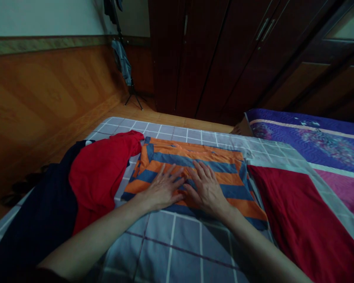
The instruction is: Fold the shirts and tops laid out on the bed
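Observation:
An orange and blue-grey striped garment, looking like a shirt, lies spread on the checked bed sheet in front of me. My left hand rests flat on its middle, fingers spread. Beside it, my right hand also lies on the striped cloth with fingers apart. The fingers of both hands nearly meet at the centre. Small creases run along the garment's far edge. Neither hand grips anything.
Left of the striped garment are a rumpled red cloth and a dark navy cloth. On the right lies a dark red garment. Beyond are a purple floral mattress, a wooden wardrobe and a clothes stand.

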{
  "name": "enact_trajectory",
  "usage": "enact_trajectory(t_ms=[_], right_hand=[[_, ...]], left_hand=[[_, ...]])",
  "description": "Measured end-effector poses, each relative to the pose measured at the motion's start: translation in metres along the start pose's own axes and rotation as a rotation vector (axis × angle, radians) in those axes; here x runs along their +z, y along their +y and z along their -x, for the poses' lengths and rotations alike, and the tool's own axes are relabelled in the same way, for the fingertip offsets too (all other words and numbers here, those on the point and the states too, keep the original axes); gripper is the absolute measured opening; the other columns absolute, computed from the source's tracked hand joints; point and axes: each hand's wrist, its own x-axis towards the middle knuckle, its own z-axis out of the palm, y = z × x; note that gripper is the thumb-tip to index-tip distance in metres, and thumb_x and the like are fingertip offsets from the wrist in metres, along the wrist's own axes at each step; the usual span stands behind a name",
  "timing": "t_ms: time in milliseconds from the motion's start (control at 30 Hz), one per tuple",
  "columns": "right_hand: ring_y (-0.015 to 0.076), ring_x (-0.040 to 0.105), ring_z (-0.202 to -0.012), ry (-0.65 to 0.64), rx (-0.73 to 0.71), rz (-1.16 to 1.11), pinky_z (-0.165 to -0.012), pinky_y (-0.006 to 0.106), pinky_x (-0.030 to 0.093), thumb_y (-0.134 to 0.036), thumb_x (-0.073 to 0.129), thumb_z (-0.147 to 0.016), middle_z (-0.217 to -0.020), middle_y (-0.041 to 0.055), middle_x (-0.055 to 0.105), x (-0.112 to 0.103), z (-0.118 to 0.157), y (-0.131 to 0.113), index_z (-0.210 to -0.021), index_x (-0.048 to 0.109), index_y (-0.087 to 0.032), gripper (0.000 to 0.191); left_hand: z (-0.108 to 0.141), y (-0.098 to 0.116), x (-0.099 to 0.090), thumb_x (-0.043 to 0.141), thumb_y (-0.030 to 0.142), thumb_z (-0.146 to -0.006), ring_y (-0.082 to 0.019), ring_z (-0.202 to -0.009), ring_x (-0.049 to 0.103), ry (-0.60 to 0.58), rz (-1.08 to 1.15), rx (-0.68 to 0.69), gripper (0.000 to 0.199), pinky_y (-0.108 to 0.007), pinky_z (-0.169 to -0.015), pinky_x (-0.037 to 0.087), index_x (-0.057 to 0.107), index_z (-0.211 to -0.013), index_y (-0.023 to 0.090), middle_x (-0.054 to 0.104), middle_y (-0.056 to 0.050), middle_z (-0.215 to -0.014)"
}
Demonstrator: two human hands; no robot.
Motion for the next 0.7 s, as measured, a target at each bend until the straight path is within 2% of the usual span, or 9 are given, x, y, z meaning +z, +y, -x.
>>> enact_trajectory(t_ms=[67,167,300,367,500,600,700], right_hand=[[0.0318,0.025,-0.137,-0.022,-0.015,-0.004,-0.109,0.053,0.023,-0.039,0.043,-0.094,-0.148,0.0169,0.033,0.005,-0.013,-0.003,-0.135,0.047,-0.014,0.048],[0.0326,0.022,-0.138,-0.079,-0.028,-0.005,-0.110,0.053,0.021,-0.044,0.045,-0.092,-0.149,0.0173,0.030,0.018,-0.020,-0.005,-0.140,0.040,-0.013,0.057],[0.0345,0.021,-0.139,-0.094,-0.023,0.000,-0.110,0.053,0.020,-0.048,0.046,-0.091,-0.150,0.0188,0.028,0.025,-0.017,-0.003,-0.140,0.041,-0.012,0.061],[0.0346,0.020,-0.139,-0.087,-0.025,0.001,-0.110,0.053,0.020,-0.047,0.047,-0.091,-0.150,0.0197,0.027,0.024,-0.016,-0.002,-0.141,0.040,-0.011,0.061],[0.0339,0.019,-0.139,-0.065,-0.052,-0.010,-0.110,0.053,0.021,-0.046,0.048,-0.091,-0.150,0.0188,0.027,0.024,-0.016,-0.002,-0.140,0.041,-0.012,0.060],[0.0349,0.018,-0.139,-0.043,-0.051,-0.014,-0.109,0.054,0.021,-0.046,0.049,-0.090,-0.150,0.0186,0.028,0.027,-0.016,-0.002,-0.139,0.043,-0.013,0.059],[0.0370,0.020,-0.138,-0.024,-0.025,-0.010,-0.109,0.055,0.022,-0.048,0.051,-0.089,-0.149,0.0205,0.029,0.029,-0.015,-0.001,-0.139,0.042,-0.012,0.063]], left_hand=[[0.000,-0.008,0.003,0.044,0.058,-0.089,-0.031,-0.143,0.008,-0.015,-0.015,-0.007,0.062,-0.056,-0.113,0.005,0.038,-0.140,0.025,0.026,-0.008,-0.153],[0.002,-0.033,0.002,0.041,0.060,-0.089,-0.028,-0.143,0.010,-0.004,-0.072,-0.046,0.066,-0.052,-0.114,0.005,0.032,-0.144,0.024,0.026,-0.007,-0.153],[0.003,-0.067,-0.010,0.038,0.055,-0.093,-0.026,-0.142,0.017,0.051,-0.160,-0.199,0.064,-0.048,-0.115,0.006,0.029,-0.145,0.019,0.026,-0.008,-0.153],[0.002,-0.073,-0.014,0.038,0.052,-0.093,-0.026,-0.142,0.016,0.071,-0.187,-0.250,0.063,-0.049,-0.115,0.006,0.029,-0.145,0.017,0.027,-0.009,-0.153],[0.000,-0.072,-0.015,0.039,0.053,-0.093,-0.027,-0.142,0.015,0.052,-0.188,-0.236,0.063,-0.050,-0.114,0.012,0.029,-0.145,0.020,0.026,-0.008,-0.153],[-0.001,-0.077,-0.013,0.039,0.052,-0.093,-0.029,-0.142,0.012,0.158,-0.238,-0.343,0.066,-0.050,-0.114,0.012,0.026,-0.146,0.014,0.021,-0.013,-0.154],[0.000,-0.089,-0.010,0.038,0.054,-0.092,-0.031,-0.142,0.014,0.184,-0.255,-0.424,0.072,-0.050,-0.113,0.017,0.024,-0.146,0.010,0.021,-0.019,-0.153]])
